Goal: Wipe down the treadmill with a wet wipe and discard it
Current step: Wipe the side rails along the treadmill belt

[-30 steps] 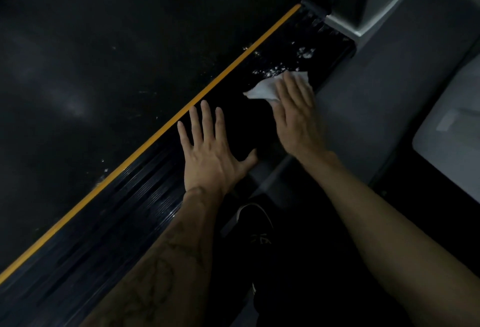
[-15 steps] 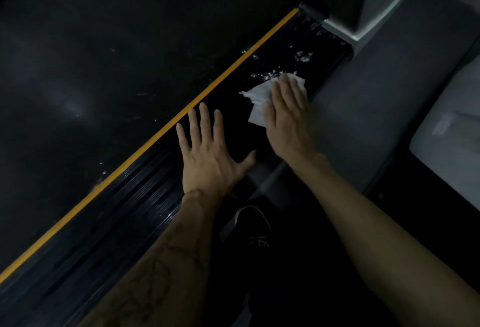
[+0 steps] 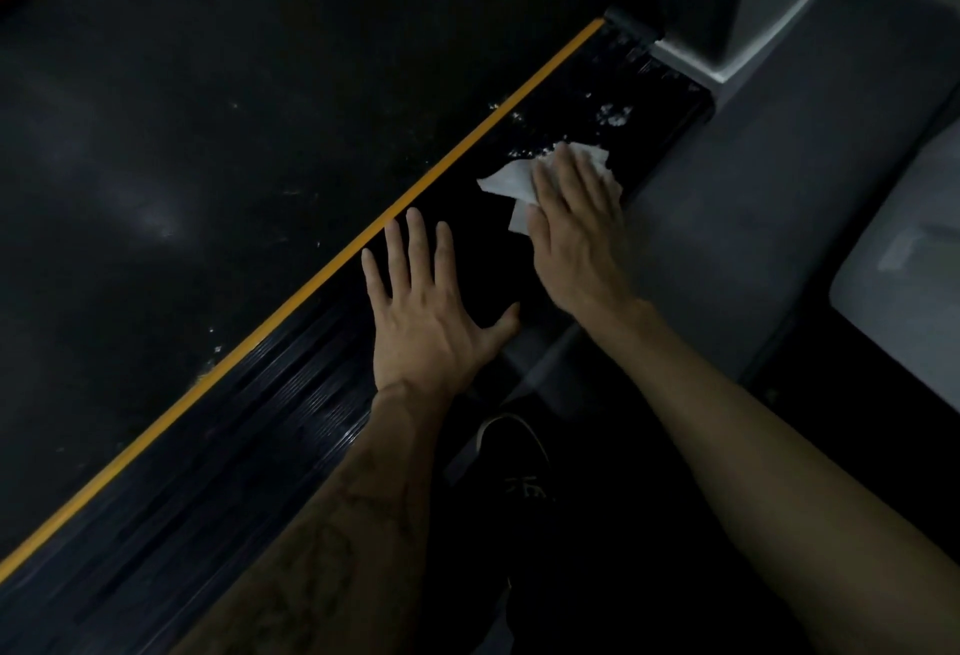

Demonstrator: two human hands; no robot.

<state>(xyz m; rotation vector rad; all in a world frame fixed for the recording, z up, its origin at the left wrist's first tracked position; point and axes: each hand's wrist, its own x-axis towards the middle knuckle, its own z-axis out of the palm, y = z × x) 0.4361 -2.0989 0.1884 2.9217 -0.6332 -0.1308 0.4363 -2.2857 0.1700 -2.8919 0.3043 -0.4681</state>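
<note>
Wet wipe: white, crumpled, pinned flat under the right hand on the treadmill's black side rail; its loose corners stick out past the fingers toward the yellow stripe.
Right grip: fingers straight and close together, pressing the wipe down with the flat of the hand; nothing curled round it.
Left grip: left hand spread wide, palm down on the rail just behind the wiping hand, holding nothing; reads as a brace.
Dirt: white flecks lie on the rail just beyond the right fingertips, toward the grey upright; a few specks also sit across the stripe on the belt.
Step in hand: wiping the rail's far end, by my reading; a good part of the treadmill looks undone, and discarding comes later.
Doing it well: keep the palm over the middle of the wipe so it does not roll up; push forward through the flecks in one pass, then draw them back toward the body rather than scattering them onto the belt.
Pressure: ribbed surface likely traps grit, so stroke along the ribs.
Watch: loose flap beside the thumb may fold under; refold to a clean face.
Near the body: a dark shoe below the left wrist, off the rail.
</note>
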